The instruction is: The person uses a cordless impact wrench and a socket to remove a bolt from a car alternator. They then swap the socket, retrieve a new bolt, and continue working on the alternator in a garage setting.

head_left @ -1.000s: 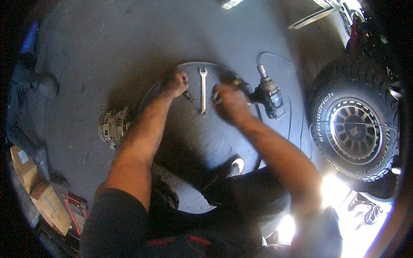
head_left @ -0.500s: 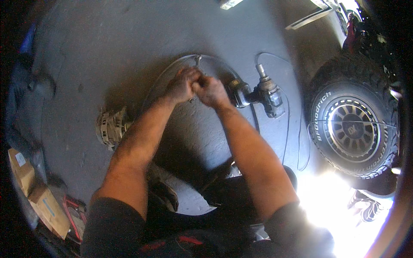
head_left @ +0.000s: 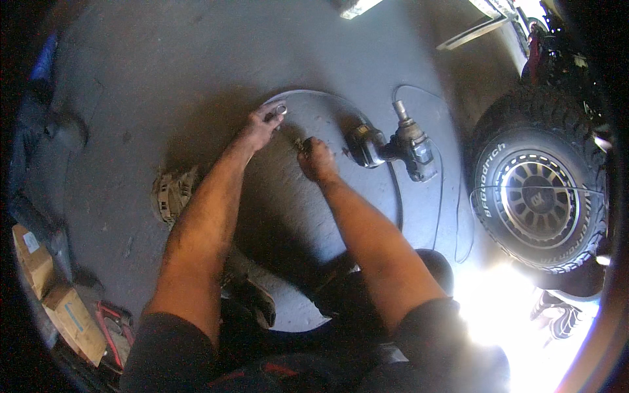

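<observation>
My left hand [head_left: 262, 130] is raised over the grey floor, its fingers closed around a shiny metal ring-shaped piece [head_left: 281, 110]. Lower and to the right, my right hand [head_left: 319, 159] is curled shut, with something small and metallic at its fingertips that is too small to make out. The hands are apart. Right of my right hand lies a cordless impact wrench [head_left: 413, 149] with a black battery [head_left: 363, 145]. An alternator [head_left: 171, 195] rests on the floor beside my left forearm.
A thin cable [head_left: 438, 196] loops over the floor around the impact wrench. At the right stands a large off-road wheel [head_left: 538, 196] beside glaring sunlight. Cardboard boxes [head_left: 75, 322] and a red-framed object [head_left: 113, 334] sit at the lower left.
My hands were together in front of me; now they have parted. The left has moved left with the metal ring-shaped piece, and the right has come down nearer to me.
</observation>
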Demonstrator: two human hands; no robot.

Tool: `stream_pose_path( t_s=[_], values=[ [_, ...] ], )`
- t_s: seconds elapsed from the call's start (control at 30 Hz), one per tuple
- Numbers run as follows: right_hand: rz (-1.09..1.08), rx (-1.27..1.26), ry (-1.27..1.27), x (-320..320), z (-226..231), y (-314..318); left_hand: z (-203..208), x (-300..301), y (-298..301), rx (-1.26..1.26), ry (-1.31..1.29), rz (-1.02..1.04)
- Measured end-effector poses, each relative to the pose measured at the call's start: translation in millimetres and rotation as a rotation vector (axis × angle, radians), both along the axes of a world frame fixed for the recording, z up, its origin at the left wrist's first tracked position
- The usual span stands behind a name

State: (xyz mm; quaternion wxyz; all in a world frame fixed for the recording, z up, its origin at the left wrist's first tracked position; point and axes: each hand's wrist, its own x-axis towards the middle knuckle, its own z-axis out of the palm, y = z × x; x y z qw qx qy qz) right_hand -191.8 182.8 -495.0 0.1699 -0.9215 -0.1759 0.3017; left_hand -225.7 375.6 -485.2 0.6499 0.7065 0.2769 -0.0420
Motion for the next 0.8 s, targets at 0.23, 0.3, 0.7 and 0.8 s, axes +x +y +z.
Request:
stream_pose_path(
  t_s=[0.23, 0.3, 0.7, 0.8],
  values=[
    [-0.106, 0.459, -0.262, 71.4, 114.9, 6.8, 32.9, 33.7, -13.1, -0.159, -0.118, 0.064],
    [-0.099, 0.384, -0.225, 81.5, 148.3, 3.8, 50.6, 49.1, -22.0, -0.044, -0.174, -0.012],
    [-0.113, 0.185, -0.052, 85.8, 226.4, -16.3, 102.8, 57.3, -78.7, 0.143, -0.373, -0.149],
    [-0.055, 0.250, -0.187, 84.0, 233.3, -23.8, 116.3, 60.6, -89.2, -0.274, -0.261, -0.038]
  ],
)
